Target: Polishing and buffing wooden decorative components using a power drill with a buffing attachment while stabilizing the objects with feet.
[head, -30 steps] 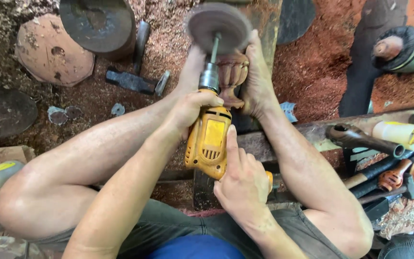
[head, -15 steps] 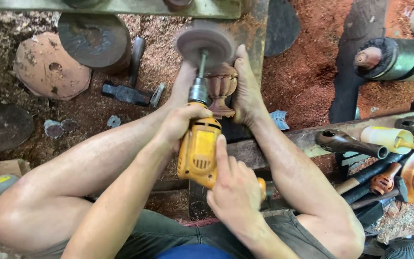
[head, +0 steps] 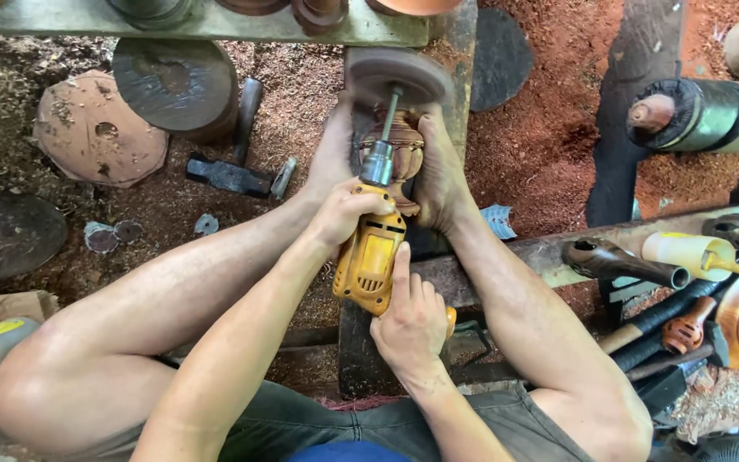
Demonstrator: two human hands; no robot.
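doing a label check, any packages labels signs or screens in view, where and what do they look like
Label panel on the yellow drill: middle, under the left hand and right hand; rectangular, orange-yellow.
Yellow-labelled tube: right bench; cylindrical, cream and yellow.
Cardboard box: left edge; brown.
No signs or screens.

A woodturning workshop is shown, worked at floor level. The ground is covered with reddish-brown sawdust and wood shavings (head: 549, 137). Round turned wooden discs (head: 100, 137) are scattered on it, and a dark metal hammer head (head: 228, 175) lies among them. A yellow electric hand drill (head: 369, 261) fitted with a round sanding disc (head: 397, 75) is applied to a carved reddish wooden vase (head: 399, 154). Wooden-handled turning tools (head: 669, 316) are piled beside a rough plank (head: 549, 252).
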